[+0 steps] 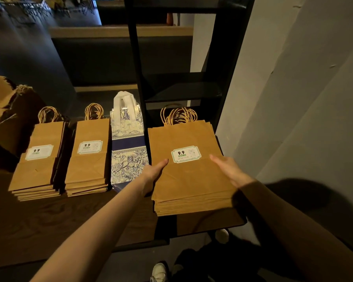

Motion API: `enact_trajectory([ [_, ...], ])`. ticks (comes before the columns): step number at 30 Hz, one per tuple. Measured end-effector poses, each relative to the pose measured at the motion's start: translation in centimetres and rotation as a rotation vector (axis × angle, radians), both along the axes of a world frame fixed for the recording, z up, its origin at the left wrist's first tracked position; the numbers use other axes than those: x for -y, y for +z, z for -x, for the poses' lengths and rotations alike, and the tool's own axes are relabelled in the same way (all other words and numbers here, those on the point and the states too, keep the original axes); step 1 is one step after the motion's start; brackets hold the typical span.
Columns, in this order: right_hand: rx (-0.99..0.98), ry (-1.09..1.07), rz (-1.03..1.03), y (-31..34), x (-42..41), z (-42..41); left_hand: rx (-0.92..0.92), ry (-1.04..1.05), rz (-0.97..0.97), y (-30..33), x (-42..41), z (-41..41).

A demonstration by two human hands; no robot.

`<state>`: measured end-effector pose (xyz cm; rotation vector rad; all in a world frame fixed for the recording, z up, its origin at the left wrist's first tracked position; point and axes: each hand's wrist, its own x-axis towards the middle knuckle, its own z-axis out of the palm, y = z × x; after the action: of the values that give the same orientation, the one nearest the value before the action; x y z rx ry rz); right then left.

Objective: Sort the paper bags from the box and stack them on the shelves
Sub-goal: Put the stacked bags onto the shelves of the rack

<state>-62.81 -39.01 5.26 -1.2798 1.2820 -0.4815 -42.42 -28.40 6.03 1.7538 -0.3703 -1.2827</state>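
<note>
- Running across the lower half of the view, one dark shelf board (59, 226) carries four stacks of flat bags; a black upright frame (136, 82) rises behind it, with more dark shelves above.
- One torn cardboard box (10, 121) sits at the far left, cut off by the picture's edge; what it holds cannot be made out.
- One wide stack of brown paper bags (190, 186) lies at the right end of the shelf, its near edge overhanging the board. A white "9.9" label (185, 154) sits on the top bag; the smaller print is too fine to read.
- Two narrower brown stacks lie side by side to the left, one (37, 171) nearest the box and one (88, 167) beside it, each bearing the same label.
- One blue-and-white patterned stack (128, 157) lies between the narrow stacks and the wide one, touching the wide one.
- Bag counts within each stack cannot be told.
- The left hand (154, 171) holds the wide stack's left edge, thumb on top, fingers hidden underneath.
- The right hand (230, 169) rests flat on the top bag, fingers straight.
- One pale shoe (159, 272) shows below.
</note>
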Motion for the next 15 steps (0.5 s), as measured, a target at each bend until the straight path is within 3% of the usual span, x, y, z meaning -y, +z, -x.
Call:
enact_trajectory([
  [6,0.020,0.006,0.033,-3.1,6.5,-0.7,-0.051,0.003,-0.014,1.0,4.2,-2.0],
  [15,0.024,-0.075,-0.028,0.7,11.6,-5.0,-0.191,0.057,0.035,1.1,11.2,-4.8],
])
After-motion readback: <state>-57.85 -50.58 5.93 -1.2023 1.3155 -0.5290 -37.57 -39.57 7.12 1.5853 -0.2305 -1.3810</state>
